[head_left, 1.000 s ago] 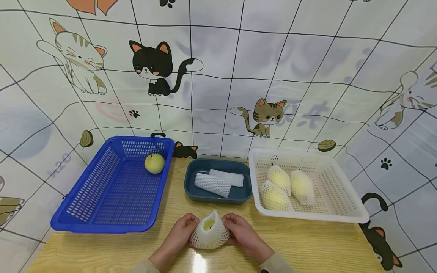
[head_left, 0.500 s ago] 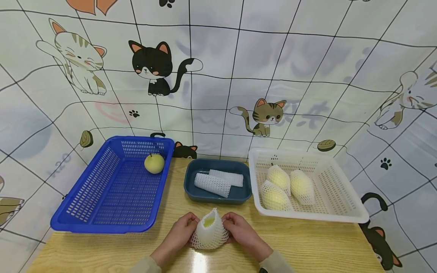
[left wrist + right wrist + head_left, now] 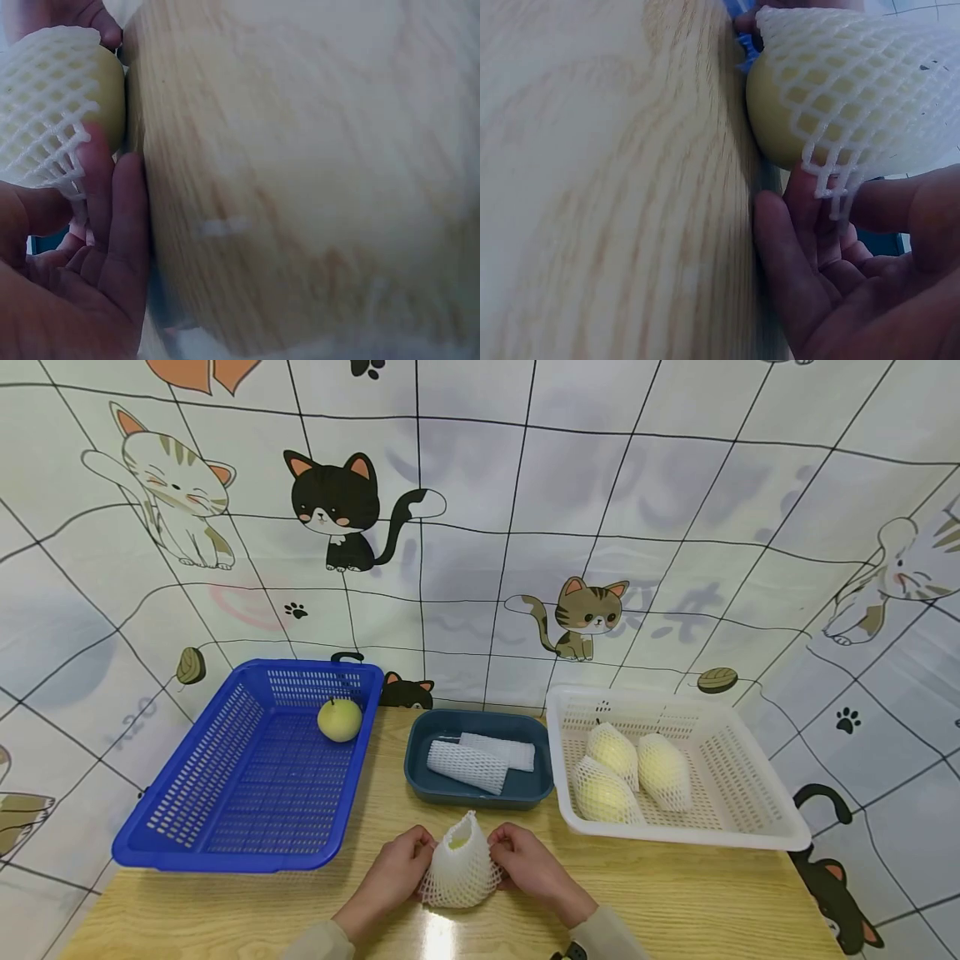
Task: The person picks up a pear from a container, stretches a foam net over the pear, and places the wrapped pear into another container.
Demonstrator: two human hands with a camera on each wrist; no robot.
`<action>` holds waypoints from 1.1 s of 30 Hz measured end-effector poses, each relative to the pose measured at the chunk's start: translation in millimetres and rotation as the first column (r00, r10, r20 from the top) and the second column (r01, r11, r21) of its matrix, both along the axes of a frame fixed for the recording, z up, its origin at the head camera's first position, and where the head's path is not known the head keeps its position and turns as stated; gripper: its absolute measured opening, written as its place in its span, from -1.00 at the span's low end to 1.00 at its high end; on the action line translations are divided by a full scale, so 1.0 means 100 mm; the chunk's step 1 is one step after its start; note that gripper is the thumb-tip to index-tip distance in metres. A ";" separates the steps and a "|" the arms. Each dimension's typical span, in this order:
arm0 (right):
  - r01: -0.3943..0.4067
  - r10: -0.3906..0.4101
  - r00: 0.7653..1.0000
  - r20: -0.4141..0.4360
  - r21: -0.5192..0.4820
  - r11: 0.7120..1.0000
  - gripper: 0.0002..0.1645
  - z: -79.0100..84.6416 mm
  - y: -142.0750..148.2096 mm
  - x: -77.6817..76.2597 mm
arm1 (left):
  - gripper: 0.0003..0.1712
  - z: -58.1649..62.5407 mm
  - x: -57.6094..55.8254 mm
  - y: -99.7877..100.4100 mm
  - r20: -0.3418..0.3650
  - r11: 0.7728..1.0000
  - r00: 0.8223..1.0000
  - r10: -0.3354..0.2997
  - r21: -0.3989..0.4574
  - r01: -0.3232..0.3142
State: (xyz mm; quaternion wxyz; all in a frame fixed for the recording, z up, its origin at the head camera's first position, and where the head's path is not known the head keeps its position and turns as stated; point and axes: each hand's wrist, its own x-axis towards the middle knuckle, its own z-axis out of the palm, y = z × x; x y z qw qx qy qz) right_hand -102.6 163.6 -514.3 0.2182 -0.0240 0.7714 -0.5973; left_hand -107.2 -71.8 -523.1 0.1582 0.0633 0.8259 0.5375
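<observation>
A pale yellow-green pear [image 3: 772,112] stands on the table inside a white foam net sleeve [image 3: 461,877]. Its underside shows bare below the net in both wrist views. My left hand [image 3: 397,868] pinches the sleeve's lower edge on the left between thumb and fingers. On the opposite side my right hand [image 3: 528,864] pinches the same edge. The sleeve's upper end gapes, with a little of the pear showing inside. Both hands lie low, close to the wooden tabletop [image 3: 300,187].
A blue basket [image 3: 345,827] at left holds one bare pear [image 3: 340,720]. Behind the hands, a dark teal tray [image 3: 420,789] contains flat foam net sleeves [image 3: 468,766]. At right, a white basket [image 3: 750,835] holds three net-covered pears [image 3: 663,772]. A cat-patterned sheet [image 3: 480,527] hangs behind.
The sleeve's open top has risen slightly and narrowed, so less of the pear shows through it. Both hands keep their hold at the sides, barely shifting.
</observation>
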 end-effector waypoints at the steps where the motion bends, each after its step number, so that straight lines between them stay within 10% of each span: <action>1: -0.006 0.006 1.000 -0.008 0.011 1.000 -0.81 0.01 0.00 0.00 | -0.86 0.00 0.00 0.00 -0.012 1.000 1.000 -0.005 -0.011 0.005; 10: -0.021 0.022 1.000 -0.011 0.043 0.999 -0.79 0.06 0.00 0.01 | -0.82 -0.02 -0.02 -0.06 -0.070 0.995 0.994 -0.084 -0.062 0.079; 20: -0.042 0.049 0.997 -0.065 0.103 0.994 -0.68 0.16 0.08 0.05 | -0.53 0.13 -0.01 -0.19 -0.181 0.960 0.947 -0.267 -0.141 0.244; 33: -0.314 0.319 0.945 -0.072 0.073 0.947 -0.21 0.25 0.23 0.08 | -0.05 0.15 0.02 -0.21 -0.118 0.906 0.906 -0.406 0.077 0.416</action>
